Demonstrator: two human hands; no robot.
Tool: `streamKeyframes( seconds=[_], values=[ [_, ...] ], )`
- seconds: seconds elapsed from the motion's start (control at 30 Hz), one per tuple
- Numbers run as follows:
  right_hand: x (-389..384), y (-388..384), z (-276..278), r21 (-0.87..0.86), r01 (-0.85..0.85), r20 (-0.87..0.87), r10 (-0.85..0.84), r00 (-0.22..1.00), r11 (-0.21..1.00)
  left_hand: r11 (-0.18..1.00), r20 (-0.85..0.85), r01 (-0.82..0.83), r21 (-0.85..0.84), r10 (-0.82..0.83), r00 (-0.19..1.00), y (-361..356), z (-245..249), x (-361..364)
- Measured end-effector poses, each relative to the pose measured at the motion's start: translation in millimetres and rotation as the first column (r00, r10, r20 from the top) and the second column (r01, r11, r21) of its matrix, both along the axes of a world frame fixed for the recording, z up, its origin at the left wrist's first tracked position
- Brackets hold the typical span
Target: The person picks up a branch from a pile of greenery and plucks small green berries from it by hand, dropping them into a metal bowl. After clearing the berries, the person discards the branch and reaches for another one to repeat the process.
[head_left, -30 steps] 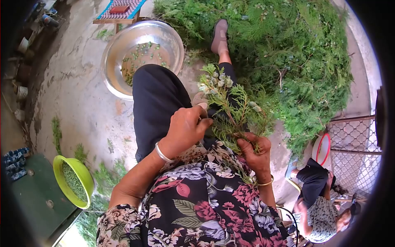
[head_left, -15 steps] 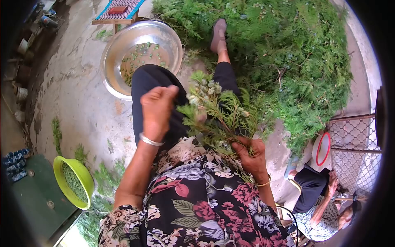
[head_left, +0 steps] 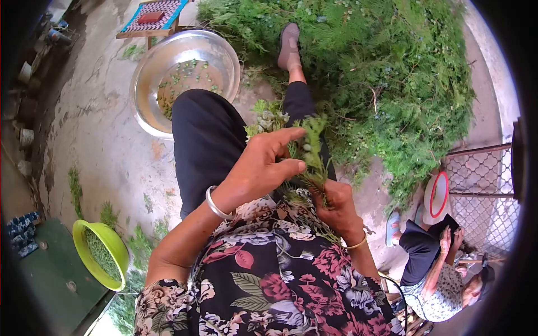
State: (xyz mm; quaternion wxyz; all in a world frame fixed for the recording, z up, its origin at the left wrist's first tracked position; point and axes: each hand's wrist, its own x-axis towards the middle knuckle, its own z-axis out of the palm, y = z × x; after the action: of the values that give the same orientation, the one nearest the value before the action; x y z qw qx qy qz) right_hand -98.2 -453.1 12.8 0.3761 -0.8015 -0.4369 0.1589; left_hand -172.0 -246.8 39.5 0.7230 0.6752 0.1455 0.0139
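Note:
My right hand [head_left: 338,206], with a gold bangle at the wrist, is closed round the stem end of a leafy evergreen branch [head_left: 314,168] in front of my lap. Pale green cones [head_left: 269,120] sit among its fronds. From the left, my left hand [head_left: 262,162], wearing a silver bangle, reaches over the branch. Its thumb and forefinger are parted, on either side of a frond with a small pale cone [head_left: 306,147]; the other fingers are partly hidden. Beyond my knee, a large metal basin [head_left: 144,84] holds scattered green cones.
A big heap of cut evergreen branches [head_left: 392,84] covers the ground ahead and right. A yellow-green basin [head_left: 122,252] of cones stands left by a dark green surface [head_left: 50,274]. A woven stool [head_left: 151,19] is behind the metal basin. Another person [head_left: 437,280] sits at right near a red-rimmed container [head_left: 440,196].
My left hand has moved right from above my knee to the branch, and its fingers have opened. The right hand keeps its hold. The other person's hands have shifted slightly.

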Motion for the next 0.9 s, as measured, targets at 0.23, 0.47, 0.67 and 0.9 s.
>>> streamKeyframes(
  seconds=[0.23, 0.47, 0.67, 0.9],
  values=[
    [4, -6, -5, -0.186, -0.073, 0.188, 0.109, 0.976, 0.98, 0.946, -0.069, 0.249, 0.207, -0.239, 0.968, 2, -23, 9],
    [4, -9, -12, -0.221, -0.083, 0.18, 0.124, 0.976, 0.972, 0.992, 0.026, 0.123, -0.015, -0.122, 0.992, -6, -7, 2],
    [2, -3, -6, -0.235, -0.08, 0.176, 0.123, 0.977, 0.969, 0.944, -0.023, -0.01, -0.33, 0.003, 1.0, -22, -10, -3],
    [2, -3, -6, -0.229, -0.075, 0.129, 0.106, 0.986, 0.971, 0.934, -0.018, -0.133, -0.331, 0.135, 0.991, -26, -9, -4]
  ],
)
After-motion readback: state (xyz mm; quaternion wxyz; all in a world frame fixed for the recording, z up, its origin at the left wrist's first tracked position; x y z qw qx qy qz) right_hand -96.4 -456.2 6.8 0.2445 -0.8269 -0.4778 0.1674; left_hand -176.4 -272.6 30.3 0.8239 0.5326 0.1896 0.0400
